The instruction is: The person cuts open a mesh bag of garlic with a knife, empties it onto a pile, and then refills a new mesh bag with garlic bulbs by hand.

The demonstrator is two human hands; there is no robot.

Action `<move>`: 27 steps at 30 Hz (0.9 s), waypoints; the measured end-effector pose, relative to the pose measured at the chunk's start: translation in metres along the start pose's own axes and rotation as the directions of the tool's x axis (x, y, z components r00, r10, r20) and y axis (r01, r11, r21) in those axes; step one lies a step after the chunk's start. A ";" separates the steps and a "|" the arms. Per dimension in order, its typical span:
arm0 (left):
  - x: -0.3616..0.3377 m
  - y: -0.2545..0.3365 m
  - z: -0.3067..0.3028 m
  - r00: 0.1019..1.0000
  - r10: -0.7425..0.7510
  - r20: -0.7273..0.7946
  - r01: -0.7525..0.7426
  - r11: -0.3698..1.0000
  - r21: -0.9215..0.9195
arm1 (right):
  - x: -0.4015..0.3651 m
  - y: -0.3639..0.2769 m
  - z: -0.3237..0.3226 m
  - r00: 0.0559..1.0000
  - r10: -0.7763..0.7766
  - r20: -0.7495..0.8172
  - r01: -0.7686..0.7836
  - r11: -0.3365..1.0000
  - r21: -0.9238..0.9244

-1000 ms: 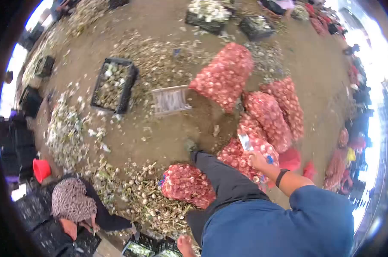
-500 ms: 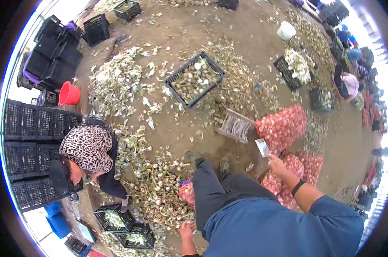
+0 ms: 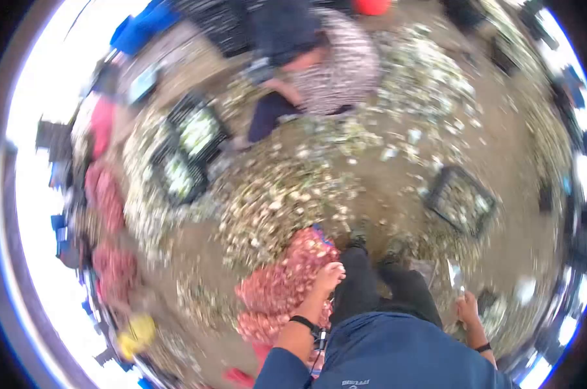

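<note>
My right hand grips a flat, pale, blade-like tool, pointing forward beside my right leg. Blur hides its exact kind. My left hand hangs beside my left thigh with its fingers curled and nothing visible in them. Below and beside that hand is a red net sack packed with what look like garlic bulbs. Another filled net sack lies behind it, nearer my left elbow. In front of the sacks spreads a heap of garlic bulbs with dry stalks.
A person in a spotted top bends over the heap's far side. Black crates with pale contents stand left of them. A dark crate of bulbs sits ahead on the right. More red sacks and a yellow object are at left.
My view has swung left, bringing the heap, bending person and left-side sacks toward the middle. My left hand now appears over a red sack; my right hand still holds the tool.
</note>
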State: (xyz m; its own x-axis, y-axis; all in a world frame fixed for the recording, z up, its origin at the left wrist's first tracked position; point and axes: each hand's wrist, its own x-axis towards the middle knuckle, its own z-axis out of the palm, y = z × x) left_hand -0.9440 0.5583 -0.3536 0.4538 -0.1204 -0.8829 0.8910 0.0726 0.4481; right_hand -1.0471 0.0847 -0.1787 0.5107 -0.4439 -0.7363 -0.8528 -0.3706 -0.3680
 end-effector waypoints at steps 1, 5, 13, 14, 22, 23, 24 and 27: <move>0.002 -0.026 -0.007 0.998 0.014 -0.058 -0.015 1.000 -0.024 | 0.021 -0.011 -0.003 0.992 0.049 0.114 -0.055 0.997 0.053; -0.035 -0.104 -0.022 0.959 0.059 -0.279 -0.098 0.987 -0.130 | 0.106 -0.064 0.007 0.949 -0.040 0.314 0.098 0.981 -0.170; -0.140 -0.247 0.063 0.725 0.092 -0.683 -0.073 0.996 0.057 | 0.154 -0.207 0.087 0.721 -0.090 0.687 0.439 0.826 -0.353; -0.149 -0.266 0.089 0.663 0.218 -0.716 -0.152 0.976 0.155 | 0.159 -0.216 0.091 0.682 -0.095 0.725 0.481 0.805 -0.347; -0.211 -0.317 0.213 0.861 -0.102 -0.498 -0.167 0.868 -0.467 | 0.147 -0.231 0.096 0.693 -0.052 0.719 0.558 0.670 -0.489; -0.208 -0.324 0.215 0.921 -0.088 -0.379 -0.198 0.734 -0.650 | 0.145 -0.229 0.096 0.721 -0.060 0.691 0.550 0.656 -0.517; -0.204 -0.326 0.216 0.923 -0.072 -0.379 -0.209 0.733 -0.648 | 0.143 -0.224 0.097 0.748 -0.066 0.661 0.539 0.642 -0.545; -0.200 -0.327 0.213 0.880 -0.169 -0.443 -0.290 0.549 -0.784 | 0.159 -0.197 0.109 0.793 -0.106 0.600 0.542 0.573 -0.615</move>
State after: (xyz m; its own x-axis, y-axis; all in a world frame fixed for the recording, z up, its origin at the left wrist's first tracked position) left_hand -1.3245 0.3480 -0.2937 0.2447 0.3208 -0.9150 0.3497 0.8510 0.3919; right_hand -0.8097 0.1761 -0.2854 0.4293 0.1769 -0.8857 -0.1448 -0.9545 -0.2608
